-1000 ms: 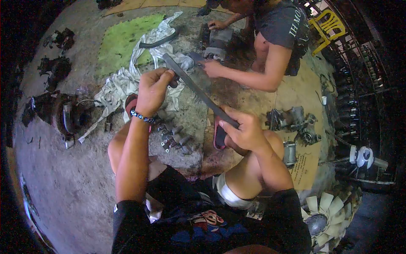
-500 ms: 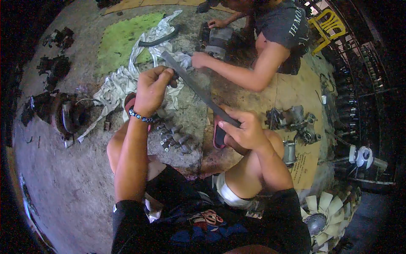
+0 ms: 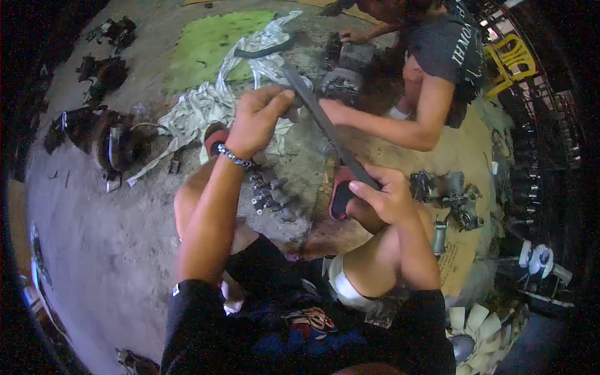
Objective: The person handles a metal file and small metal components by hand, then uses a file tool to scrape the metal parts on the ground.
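A long dark grey flat strip (image 3: 326, 124) slants across the middle of the view, its far end up and to the left. My right hand (image 3: 386, 192) is closed around its near end, thumb lying on top. Close beside the strip's upper part is my left hand (image 3: 262, 115), thumb and fingers pinched together. Whatever is between those fingertips is too small or hidden to make out. Beyond the hands, a dark curved hose-like piece (image 3: 265, 50) lies on crumpled white cloth (image 3: 203, 112).
Another person (image 3: 419, 94) bends over a dark metal part (image 3: 344, 78) ahead. Small metal parts (image 3: 269, 194) lie between my feet. More metal parts (image 3: 450, 194) sit on cardboard at right, near a fan (image 3: 472, 340). A green mat (image 3: 212, 47) and dark machine parts (image 3: 103, 147) are at left.
The whole scene has shifted right in view as the camera turned. Both hands keep their places at the strip; my left hand appears slightly rotated. The other person's near forearm has moved slightly.
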The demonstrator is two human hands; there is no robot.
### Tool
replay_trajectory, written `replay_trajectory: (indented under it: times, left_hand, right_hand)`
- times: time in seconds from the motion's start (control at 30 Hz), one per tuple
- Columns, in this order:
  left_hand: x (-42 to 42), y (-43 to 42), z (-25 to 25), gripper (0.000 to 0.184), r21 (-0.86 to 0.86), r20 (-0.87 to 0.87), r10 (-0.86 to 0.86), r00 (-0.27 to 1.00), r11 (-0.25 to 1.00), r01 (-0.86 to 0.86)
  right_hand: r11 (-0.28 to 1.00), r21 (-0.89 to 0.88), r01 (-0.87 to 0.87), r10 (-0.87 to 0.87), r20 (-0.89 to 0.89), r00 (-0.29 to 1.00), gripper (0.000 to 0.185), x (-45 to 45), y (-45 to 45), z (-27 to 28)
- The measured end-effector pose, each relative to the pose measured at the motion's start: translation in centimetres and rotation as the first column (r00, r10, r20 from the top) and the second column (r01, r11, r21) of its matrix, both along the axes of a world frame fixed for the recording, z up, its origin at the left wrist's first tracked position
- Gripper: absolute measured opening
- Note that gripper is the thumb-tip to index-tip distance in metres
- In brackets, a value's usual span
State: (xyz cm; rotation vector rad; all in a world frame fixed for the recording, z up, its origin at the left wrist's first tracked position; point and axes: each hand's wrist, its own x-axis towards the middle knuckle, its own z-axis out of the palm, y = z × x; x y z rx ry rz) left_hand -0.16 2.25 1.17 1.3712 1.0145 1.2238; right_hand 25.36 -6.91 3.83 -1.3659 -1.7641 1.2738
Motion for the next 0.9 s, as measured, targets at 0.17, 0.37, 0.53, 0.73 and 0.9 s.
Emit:
replay_trajectory:
  times: [0.17, 0.37, 0.53, 0.73, 0.9]
  left_hand:
    - [-0.2, 0.2, -0.3, 0.026, -0.032, 0.104, -0.029, 0.994, 0.999, 0.032]
    - [-0.4, 0.3, -0.4, 0.028, -0.081, 0.189, -0.058, 0.980, 0.994, 0.075]
    - [-0.1, 0.1, 0.0, 0.028, -0.132, 0.344, -0.042, 0.938, 0.987, 0.092]
    - [0.0, 0.0, 0.1, 0.030, -0.155, 0.192, 0.046, 0.980, 0.988, -0.016]
    - [0.2, -0.4, 0.6, 0.025, -0.064, 0.085, 0.026, 0.996, 0.998, -0.020]
  right_hand:
    - [0.997, -0.083, 0.003, -0.005, -0.028, 1.000, 0.039, -0.1, 0.0, 0.4]
    - [0.999, -0.044, -0.027, 0.022, -0.107, 0.994, 0.037, 0.0, 0.1, 0.0]
    - [0.956, -0.294, -0.019, -0.023, -0.138, 0.990, 0.035, 0.2, -0.1, 0.0]
    - [0.999, -0.032, 0.030, -0.032, -0.074, 0.997, 0.030, -0.7, 0.0, 0.0]
    - [0.997, 0.073, 0.026, -0.024, -0.038, 0.999, 0.029, -0.7, 0.0, -0.2]
